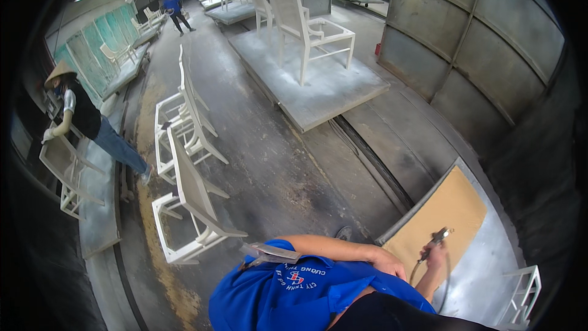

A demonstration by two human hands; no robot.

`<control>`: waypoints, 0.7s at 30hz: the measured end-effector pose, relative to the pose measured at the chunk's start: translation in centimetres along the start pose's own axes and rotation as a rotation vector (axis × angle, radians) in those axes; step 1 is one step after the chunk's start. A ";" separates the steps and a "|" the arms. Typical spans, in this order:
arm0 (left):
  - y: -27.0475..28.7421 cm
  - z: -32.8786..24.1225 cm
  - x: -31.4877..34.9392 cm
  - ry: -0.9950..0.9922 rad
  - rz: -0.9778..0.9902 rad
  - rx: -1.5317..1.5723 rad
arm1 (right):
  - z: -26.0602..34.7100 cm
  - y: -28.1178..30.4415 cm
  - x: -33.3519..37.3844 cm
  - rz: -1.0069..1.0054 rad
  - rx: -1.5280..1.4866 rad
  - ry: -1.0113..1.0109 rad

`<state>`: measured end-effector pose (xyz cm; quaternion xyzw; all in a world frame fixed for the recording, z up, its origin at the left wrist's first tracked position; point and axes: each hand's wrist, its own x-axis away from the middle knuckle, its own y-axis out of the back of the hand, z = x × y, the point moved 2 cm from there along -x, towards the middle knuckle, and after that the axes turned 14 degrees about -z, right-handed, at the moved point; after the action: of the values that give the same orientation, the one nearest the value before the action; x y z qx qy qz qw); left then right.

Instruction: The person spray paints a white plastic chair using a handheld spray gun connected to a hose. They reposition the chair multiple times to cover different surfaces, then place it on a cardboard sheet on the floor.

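My right hand (435,254) is closed round a spray gun (440,235) with a metal head, and a thin hose (449,279) hangs from it. The gun is over a tan board (442,214) lying on a pale, paint-dusted platform (470,282). My left arm crosses in front of my blue shirt. At the board's near left edge, my left hand (389,262) hangs loosely, fingers pointing down and partly hidden; nothing shows in it. A white chair frame (522,297) stands on the platform to the right, partly cut off by the rim.
White chairs (195,199) stand in a row on the floor at left; others sit on a low platform (318,110) ahead. One person in a conical hat (92,110) touches a chair at far left; another in blue (174,6) stands farther off. Metal panels (471,30) rise at right.
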<state>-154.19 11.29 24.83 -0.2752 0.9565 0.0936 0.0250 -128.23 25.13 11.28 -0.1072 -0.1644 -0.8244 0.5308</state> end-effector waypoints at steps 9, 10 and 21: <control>16.5 8.1 3.5 0.171 -0.189 -0.020 | 17.2 -14.3 3.2 -0.062 0.260 0.785; 18.5 9.5 4.2 0.232 -0.262 0.051 | 18.1 -15.9 3.0 -0.050 0.282 0.836; 32.5 21.5 14.3 0.676 -1.170 0.765 | 17.6 -26.6 2.3 0.208 0.496 0.717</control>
<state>-183.63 35.00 7.70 -0.7213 0.5770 -0.3606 -0.1293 -153.36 40.14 24.14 0.2998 -0.1509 -0.6875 0.6440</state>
